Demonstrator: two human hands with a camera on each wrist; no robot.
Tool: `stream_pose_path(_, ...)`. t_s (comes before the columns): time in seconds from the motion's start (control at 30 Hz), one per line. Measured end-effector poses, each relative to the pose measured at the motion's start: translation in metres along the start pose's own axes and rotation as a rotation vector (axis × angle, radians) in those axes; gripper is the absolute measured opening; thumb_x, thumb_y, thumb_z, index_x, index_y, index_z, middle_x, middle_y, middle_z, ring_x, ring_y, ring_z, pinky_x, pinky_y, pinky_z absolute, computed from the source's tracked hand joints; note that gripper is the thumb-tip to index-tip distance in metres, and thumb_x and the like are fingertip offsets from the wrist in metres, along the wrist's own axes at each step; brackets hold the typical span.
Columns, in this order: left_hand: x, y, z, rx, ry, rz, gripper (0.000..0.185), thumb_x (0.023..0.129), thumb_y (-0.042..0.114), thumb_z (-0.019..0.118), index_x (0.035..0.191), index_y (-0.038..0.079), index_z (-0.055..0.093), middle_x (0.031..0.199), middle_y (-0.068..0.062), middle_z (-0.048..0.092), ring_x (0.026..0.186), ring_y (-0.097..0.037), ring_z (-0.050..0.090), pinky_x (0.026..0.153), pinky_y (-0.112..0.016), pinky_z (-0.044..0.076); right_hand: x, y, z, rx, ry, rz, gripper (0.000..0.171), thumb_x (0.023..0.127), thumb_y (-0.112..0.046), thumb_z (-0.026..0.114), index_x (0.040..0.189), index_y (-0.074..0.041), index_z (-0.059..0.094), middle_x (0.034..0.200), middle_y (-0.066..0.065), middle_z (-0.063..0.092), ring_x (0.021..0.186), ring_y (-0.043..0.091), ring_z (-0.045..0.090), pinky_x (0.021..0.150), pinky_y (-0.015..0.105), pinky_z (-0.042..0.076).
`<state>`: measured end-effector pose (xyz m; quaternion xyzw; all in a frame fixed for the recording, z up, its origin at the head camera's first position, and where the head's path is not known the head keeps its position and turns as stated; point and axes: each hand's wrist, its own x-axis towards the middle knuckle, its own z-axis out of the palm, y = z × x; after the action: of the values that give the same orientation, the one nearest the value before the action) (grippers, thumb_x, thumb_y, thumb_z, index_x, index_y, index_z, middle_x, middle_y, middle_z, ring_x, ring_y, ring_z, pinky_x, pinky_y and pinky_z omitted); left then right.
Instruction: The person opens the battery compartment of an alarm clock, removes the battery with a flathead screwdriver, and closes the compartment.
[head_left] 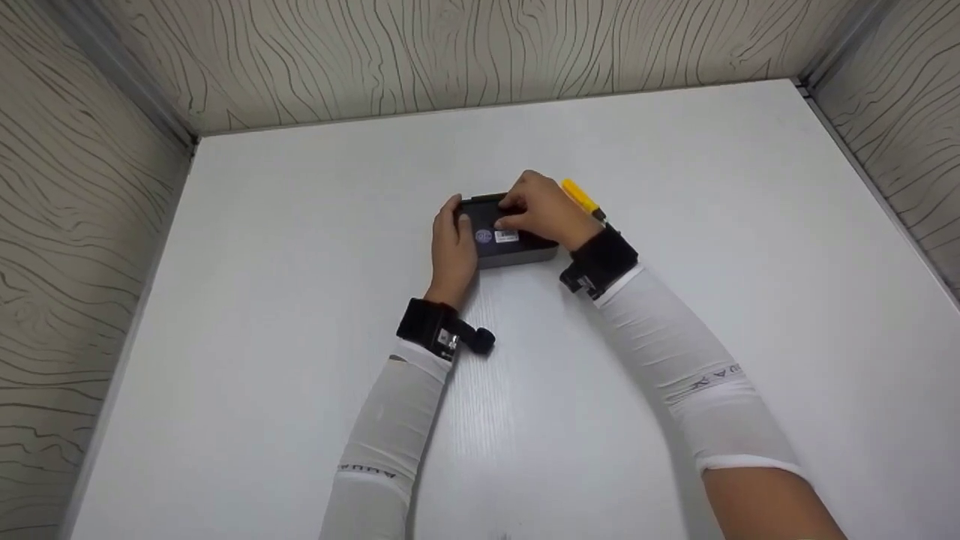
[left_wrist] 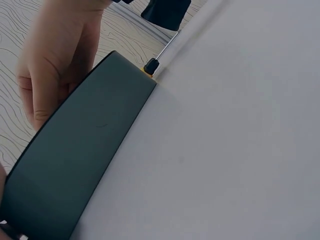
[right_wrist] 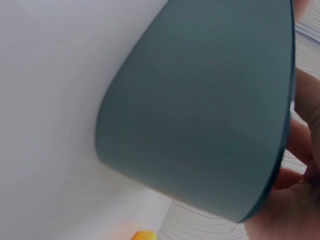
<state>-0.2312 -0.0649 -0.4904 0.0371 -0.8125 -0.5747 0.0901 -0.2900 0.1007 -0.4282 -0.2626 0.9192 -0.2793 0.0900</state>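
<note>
A dark grey flat box [head_left: 517, 253] with small labels on top lies in the middle of the white table [head_left: 285, 315]. My left hand [head_left: 452, 247] grips its left end, thumb on top and fingers round the far side. My right hand [head_left: 536, 208] rests on the top of the box with its fingers curled over the far edge. In the left wrist view the box [left_wrist: 85, 155] fills the lower left, with the right hand [left_wrist: 55, 60] behind it. Seen from the right wrist, the box's [right_wrist: 200, 100] smooth side is close up.
A yellow-handled screwdriver [head_left: 579, 195] lies on the table just behind my right hand; its tip end [left_wrist: 150, 66] shows past the box's corner. Wood-grain wall panels [head_left: 450, 52] close in the table at the back and on both sides.
</note>
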Motion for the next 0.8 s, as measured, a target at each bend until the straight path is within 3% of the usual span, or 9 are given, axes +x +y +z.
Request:
stream_pose_path(0.27, -0.0008, -0.0009, -0.0007, -0.016, 0.016, 0.007, 0.044, 0.110, 0.013, 0.036, 0.152, 0.001, 0.037, 0.154, -0.018, 0.040, 0.146, -0.026, 0.035, 0.119, -0.033, 0.029, 0.0017, 0.0004, -0.0004, 0.036, -0.007, 0.030, 0.040, 0.090, -0.022, 0.080, 0.119, 0.004, 0.071, 0.114, 0.018, 0.058, 0.105, 0.030, 0.055, 0.097, 0.042, 0.045)
stream_pose_path(0.8, -0.0009, 0.0008, 0.0010, 0.009, 0.008, 0.006, 0.044, 0.111, 0.017, 0.037, 0.152, 0.002, 0.037, 0.154, -0.017, 0.040, 0.146, -0.026, 0.035, 0.119, -0.033, 0.028, 0.0025, 0.0035, -0.0049, 0.004, -0.058, 0.019, 0.037, 0.092, -0.023, 0.077, 0.118, 0.001, 0.067, 0.113, 0.017, 0.057, 0.105, 0.029, 0.055, 0.099, 0.042, 0.046)
